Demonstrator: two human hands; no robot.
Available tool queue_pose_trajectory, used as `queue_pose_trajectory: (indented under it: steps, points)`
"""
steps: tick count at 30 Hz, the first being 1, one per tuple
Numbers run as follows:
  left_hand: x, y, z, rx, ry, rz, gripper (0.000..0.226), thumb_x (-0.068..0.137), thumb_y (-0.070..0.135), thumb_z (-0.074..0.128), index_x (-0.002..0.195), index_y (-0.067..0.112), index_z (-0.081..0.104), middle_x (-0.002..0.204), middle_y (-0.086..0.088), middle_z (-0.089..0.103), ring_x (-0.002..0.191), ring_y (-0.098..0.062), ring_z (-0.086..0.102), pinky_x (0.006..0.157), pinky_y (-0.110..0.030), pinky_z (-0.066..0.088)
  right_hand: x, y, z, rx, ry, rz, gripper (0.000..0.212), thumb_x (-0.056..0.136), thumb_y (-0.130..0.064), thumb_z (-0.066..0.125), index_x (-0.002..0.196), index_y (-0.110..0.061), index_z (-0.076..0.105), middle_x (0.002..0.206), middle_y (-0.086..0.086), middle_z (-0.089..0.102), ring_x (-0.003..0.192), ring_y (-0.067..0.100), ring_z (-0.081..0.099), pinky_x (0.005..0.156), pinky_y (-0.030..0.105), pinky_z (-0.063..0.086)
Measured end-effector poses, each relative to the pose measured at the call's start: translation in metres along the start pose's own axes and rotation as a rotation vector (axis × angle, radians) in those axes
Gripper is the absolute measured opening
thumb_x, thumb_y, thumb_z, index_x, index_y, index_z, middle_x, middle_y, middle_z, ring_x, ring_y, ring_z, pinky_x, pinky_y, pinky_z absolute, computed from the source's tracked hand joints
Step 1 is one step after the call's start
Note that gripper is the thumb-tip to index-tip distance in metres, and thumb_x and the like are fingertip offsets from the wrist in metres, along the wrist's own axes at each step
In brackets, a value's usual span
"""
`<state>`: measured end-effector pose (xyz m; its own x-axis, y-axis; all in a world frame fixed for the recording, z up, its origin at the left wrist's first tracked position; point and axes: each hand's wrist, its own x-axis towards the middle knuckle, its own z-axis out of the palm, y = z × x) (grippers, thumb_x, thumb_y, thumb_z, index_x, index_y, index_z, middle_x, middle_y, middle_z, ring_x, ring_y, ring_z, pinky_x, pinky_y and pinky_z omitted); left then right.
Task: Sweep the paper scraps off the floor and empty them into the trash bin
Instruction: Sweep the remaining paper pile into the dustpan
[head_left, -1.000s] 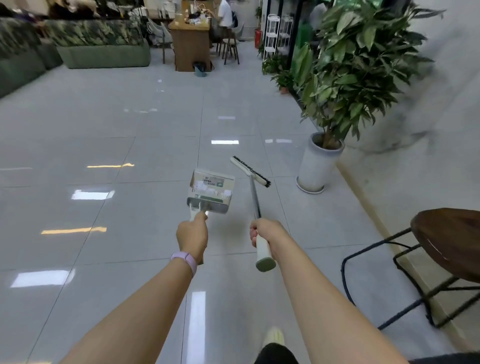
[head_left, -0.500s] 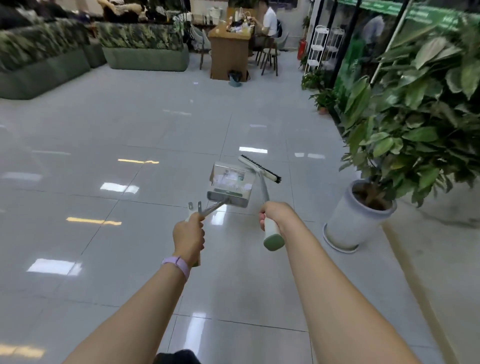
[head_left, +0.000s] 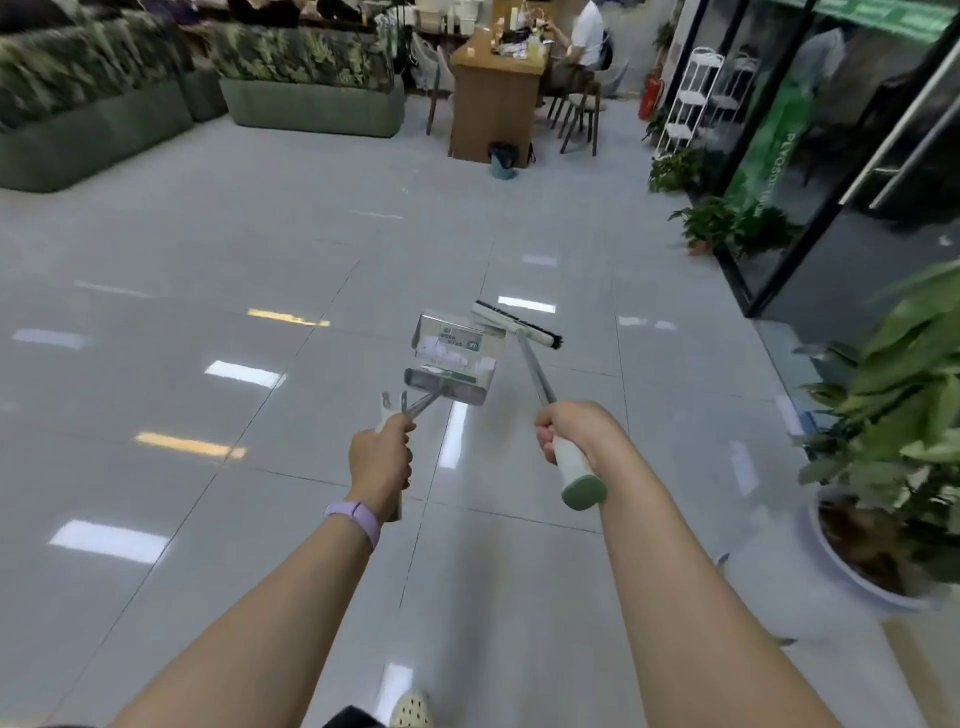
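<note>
My left hand (head_left: 382, 462) grips the handle of a clear dustpan (head_left: 454, 358), held out in front of me above the tiled floor. White paper scraps (head_left: 441, 356) lie inside the pan. My right hand (head_left: 569, 431) grips the white and green handle of a small broom (head_left: 519, 325), whose brush head hangs just right of the dustpan. A small blue-green trash bin (head_left: 503, 161) stands far ahead on the floor beside a wooden desk (head_left: 493, 98).
A large potted plant (head_left: 893, 441) stands close on my right. Smaller plants (head_left: 722, 223) and a glass door (head_left: 841, 156) line the right side. Green sofas (head_left: 311, 98) run along the far left. A person sits at the desk. Open floor tiles (head_left: 260, 260) stretch ahead.
I have walked forward and turned left. The potted plant has slid to my right, the stool has left view, and the desk and bin appear closer. Both hands keep their tools.
</note>
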<state>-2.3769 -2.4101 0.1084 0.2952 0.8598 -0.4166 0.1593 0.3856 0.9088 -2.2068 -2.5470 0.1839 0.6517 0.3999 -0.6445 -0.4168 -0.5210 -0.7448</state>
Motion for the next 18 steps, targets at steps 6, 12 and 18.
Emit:
queue_pose_trajectory:
  steps: [6, 12, 18]
  points:
    - [0.135, 0.090, 0.043, -0.012, 0.002, -0.007, 0.019, 0.080, 0.024, 0.057, 0.067, 0.014, 0.046, 0.053, -0.001, 0.036, 0.044, -0.017, 0.027, 0.045, -0.024, 0.024, 0.089, -0.107, 0.033, 0.022, 0.000, 0.009, 0.010, 0.087, 0.004, 0.051, 0.086, 0.003, 0.060, 0.053, 0.009, 0.050, 0.038, 0.017, 0.043, 0.039, 0.022, 0.040]
    - [0.268, 0.152, 0.113, -0.117, 0.023, -0.030, 0.016, 0.078, 0.027, 0.055, 0.070, 0.015, 0.048, 0.053, 0.000, 0.037, 0.044, -0.017, 0.027, 0.047, -0.027, 0.025, 0.208, -0.232, 0.048, 0.041, -0.014, -0.038, 0.008, 0.087, 0.002, 0.053, 0.083, 0.000, 0.060, 0.054, 0.009, 0.050, 0.036, 0.016, 0.043, 0.039, 0.022, 0.041]
    - [0.411, 0.233, 0.202, -0.175, 0.057, -0.020, 0.020, 0.082, 0.026, 0.054, 0.067, 0.018, 0.044, 0.050, 0.003, 0.034, 0.041, -0.015, 0.025, 0.048, -0.026, 0.025, 0.349, -0.360, 0.050, -0.001, -0.039, -0.088, 0.008, 0.084, 0.001, 0.055, 0.079, 0.000, 0.060, 0.059, 0.012, 0.053, 0.041, 0.019, 0.047, 0.045, 0.028, 0.044]
